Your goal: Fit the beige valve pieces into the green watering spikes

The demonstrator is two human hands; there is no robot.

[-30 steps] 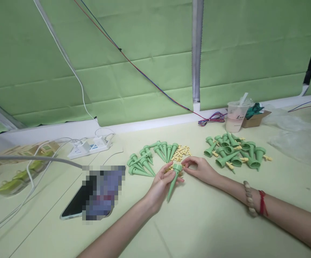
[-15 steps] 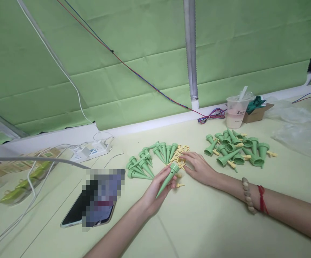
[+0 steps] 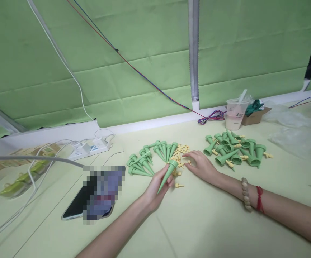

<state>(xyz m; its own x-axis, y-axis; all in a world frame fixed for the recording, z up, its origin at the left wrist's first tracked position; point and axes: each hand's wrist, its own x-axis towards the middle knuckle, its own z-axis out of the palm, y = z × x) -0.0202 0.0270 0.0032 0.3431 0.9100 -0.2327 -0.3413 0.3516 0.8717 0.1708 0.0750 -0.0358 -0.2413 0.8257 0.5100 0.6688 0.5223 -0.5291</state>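
Observation:
My left hand (image 3: 156, 186) grips a green plastic cone spike (image 3: 167, 174), wide end up and tip pointing down toward me. My right hand (image 3: 201, 165) lies on the table with its fingers reaching into a small heap of yellow plastic pieces (image 3: 180, 152); whether they pinch one is hidden. One loose yellow piece (image 3: 179, 185) lies just right of my left hand. A row of bare green cones (image 3: 150, 157) lies to the left of the heap. A pile of green cones with yellow pieces fitted (image 3: 234, 150) lies to the right.
A phone (image 3: 90, 200) lies at the near left, with a power strip (image 3: 89, 146) and cables behind it. A plastic cup (image 3: 234, 114), a small cardboard box (image 3: 254, 113) and clear plastic bags (image 3: 297, 139) stand at the back right. A green partition (image 3: 144, 53) backs the table.
My right hand moved from the cone's top into the yellow heap. My left hand tilted the cone and drew it slightly back toward me.

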